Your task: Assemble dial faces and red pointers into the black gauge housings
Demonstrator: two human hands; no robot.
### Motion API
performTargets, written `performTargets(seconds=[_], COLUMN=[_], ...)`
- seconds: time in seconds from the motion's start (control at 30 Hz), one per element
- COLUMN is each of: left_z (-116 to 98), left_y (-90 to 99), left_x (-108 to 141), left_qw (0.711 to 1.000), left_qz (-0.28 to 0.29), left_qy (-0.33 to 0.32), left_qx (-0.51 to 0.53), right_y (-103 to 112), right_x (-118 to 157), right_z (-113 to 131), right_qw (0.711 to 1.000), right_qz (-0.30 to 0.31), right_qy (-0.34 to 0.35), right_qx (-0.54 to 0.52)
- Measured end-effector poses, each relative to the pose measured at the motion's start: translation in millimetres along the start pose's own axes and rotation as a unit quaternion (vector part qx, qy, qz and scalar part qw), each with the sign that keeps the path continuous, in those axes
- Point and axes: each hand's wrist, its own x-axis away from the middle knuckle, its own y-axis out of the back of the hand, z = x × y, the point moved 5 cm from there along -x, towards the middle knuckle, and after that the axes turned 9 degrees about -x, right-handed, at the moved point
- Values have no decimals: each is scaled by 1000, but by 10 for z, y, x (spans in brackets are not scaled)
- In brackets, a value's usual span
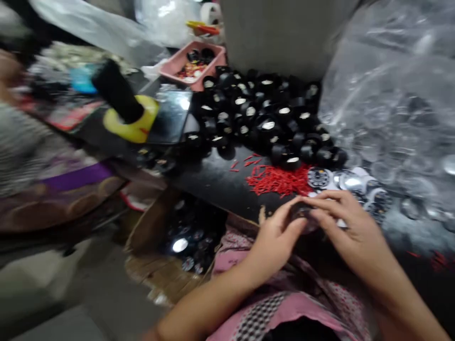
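Both hands meet at the front edge of the black table [213, 184], round a small dark round part [301, 214]. My left hand [280, 234] pinches it from the left with thumb and fingers. From the right, my right hand [343, 225] closes its fingers and thumb on the same part, where something clear also shows. Just beyond the fingertips lies a heap of small red pointers [279, 180]. Printed round dials [319, 178] are partly hidden behind my right hand. The part's details are blurred.
Many black round cases [266, 113] are piled behind. Clear plastic bags with transparent discs [394, 118] stand right. Back left are a pink tray [170, 66], a dark flat panel [170, 118] and a yellow tape roll [122, 130]. Below sits a cardboard box [142, 265]. A person's sleeve [21, 147] shows far left.
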Motion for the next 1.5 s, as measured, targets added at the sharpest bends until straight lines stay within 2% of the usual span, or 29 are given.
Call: performTargets(seconds=[0.1,0.2,0.27,0.33,0.4,0.47,0.53,0.57,0.6,0.63,0.7,0.77,0.83,0.9,0.97,1.0,1.07,1.13,1.2,1.23,1.27,1.33,1.37,1.43,1.5], left_z=[-105,-159,-157,-96,39,225,335,321,266,177,-48,-262,-427,-539,-578,-578,-566,-556,-523,-483,-419,-240,-138,24,100], left_y=[-5,-17,16,124,368,774,1287,1490,1616,1663,1526,1211,927,749,691,699,757,808,774,721,653,496,411,244,143], left_x=[77,97,116,194,350,545,715,762,764,719,470,45,-441,-848,-1084,-1127,-1071,-872,-619,-497,-389,-220,-157,-66,-21], left_qw=[995,991,992,994,993,985,951,923,899,878,857,859,861,858,857,858,864,871,894,915,941,991,1000,979,948], left_qz=[29,42,30,20,5,-31,-138,-184,-211,-228,-219,-173,-160,-170,-177,-177,-173,-167,-128,-95,-60,-4,11,31,34], left_qy=[-63,-97,-92,-59,-7,52,87,78,53,15,-73,-136,-147,-152,-153,-153,-154,-159,-164,-156,-133,-47,10,104,146], left_qx=[-67,-81,-82,-86,-114,-164,-262,-328,-380,-420,-460,-462,-459,-460,-459,-457,-447,-433,-396,-359,-304,-126,-20,173,281], right_y=[-5,-87,-151,-221,-276,-262,-204,-194,-208,-245,-344,-403,-391,-334,-276,-257,-233,-204,-156,-133,-117,-108,-112,-128,-155], right_x=[-20,-61,-85,-111,-132,-134,-123,-118,-118,-121,-133,-137,-124,-89,-46,-29,-20,-52,-111,-141,-167,-188,-177,-113,-16], right_z=[-97,-33,67,125,99,6,-91,-117,-119,-97,-6,89,127,98,26,-11,-75,-121,-137,-127,-107,-46,-12,56,113], right_qw=[998,991,989,994,999,998,996,995,995,994,991,989,990,990,991,991,990,989,986,986,987,992,995,996,989], right_qz=[-17,-55,-78,-56,8,43,29,24,30,48,98,128,132,126,118,115,104,70,22,5,-4,-5,-6,-19,-26], right_qy=[-30,-7,27,48,38,-3,-48,-61,-65,-62,-41,-17,-7,-9,-22,-29,-45,-70,-83,-76,-60,-7,24,88,140], right_qx=[56,122,122,76,4,-49,-67,-71,-75,-79,-78,-65,-57,-57,-60,-64,-80,-110,-141,-149,-149,-123,-97,-28,30])
